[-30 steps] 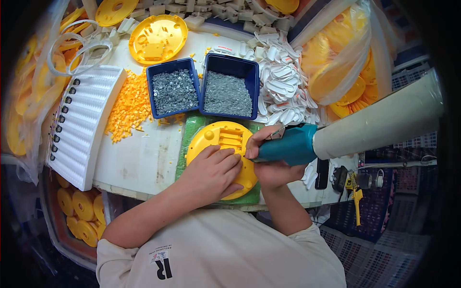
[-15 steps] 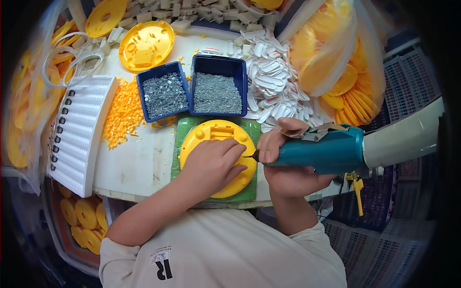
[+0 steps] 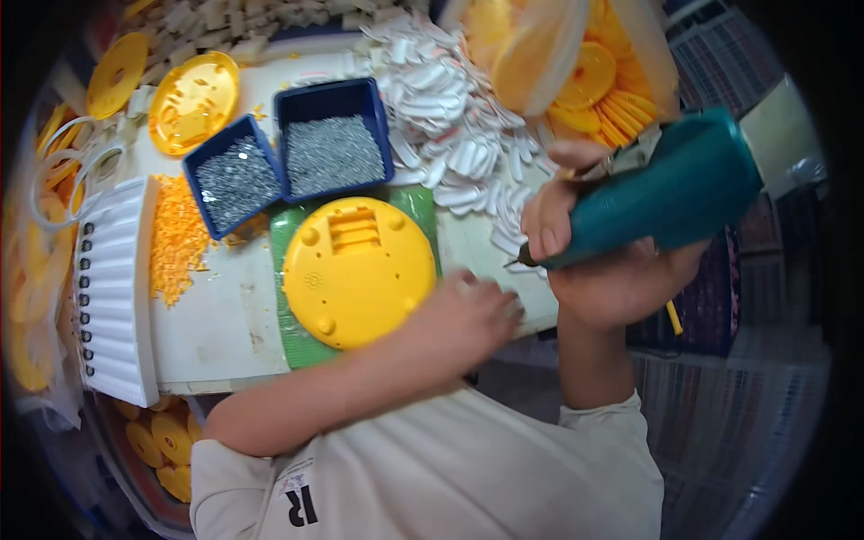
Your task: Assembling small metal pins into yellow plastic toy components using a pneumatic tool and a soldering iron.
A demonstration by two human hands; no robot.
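Observation:
My right hand (image 3: 616, 292) is wrapped round a teal electric screwdriver (image 3: 661, 193), its dark nose and thin bit pointing left over the table's right part. A round yellow plastic housing (image 3: 364, 279) lies on a green mat (image 3: 297, 337), with an open battery slot and small round feet facing up. Beside its lower right edge is my left hand (image 3: 481, 315), smeared by motion; whether its fingers hold anything is unclear. The screwdriver bit stands apart from the housing.
Behind the housing are two blue bins, one of screws (image 3: 333, 153), one of small metal parts (image 3: 236, 180). Yellow bits (image 3: 171, 243), a white ribbed tray (image 3: 117, 292) and another yellow disc (image 3: 193, 101) lie left. White strips (image 3: 441, 99) and a bag of yellow parts (image 3: 598, 76) lie right.
My left hand has come off the housing toward the right. My right hand has drawn the screwdriver away from the housing, to the right. The whole view has shifted.

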